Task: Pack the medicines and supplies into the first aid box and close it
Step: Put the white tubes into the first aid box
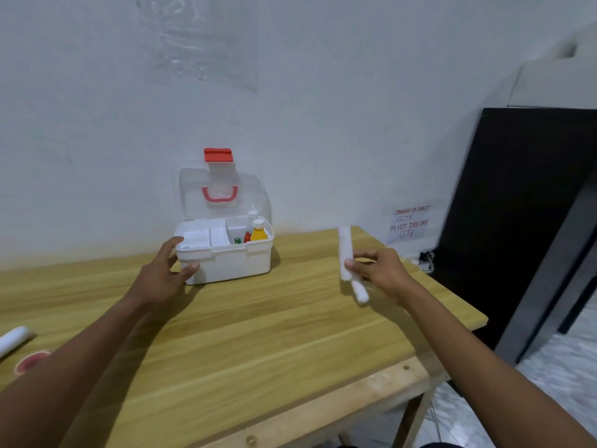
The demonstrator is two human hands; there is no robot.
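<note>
A white first aid box (232, 263) stands open on the wooden table, its clear lid (223, 195) with a red handle and red latch raised against the wall. Inside it I see a white tray on the left, a yellow bottle (258, 233) and small red and green items. My left hand (164, 273) grips the box's front left corner. My right hand (378, 273), to the right of the box and above the table, holds two white gauze rolls (346, 253), one upright and one hanging below the fingers.
The wooden table (258, 334) ends at a right edge near a black cabinet (517, 221). A white roll (13, 339) and a red round thing (30, 362) lie at the table's far left. A paper note (408, 223) hangs on the wall.
</note>
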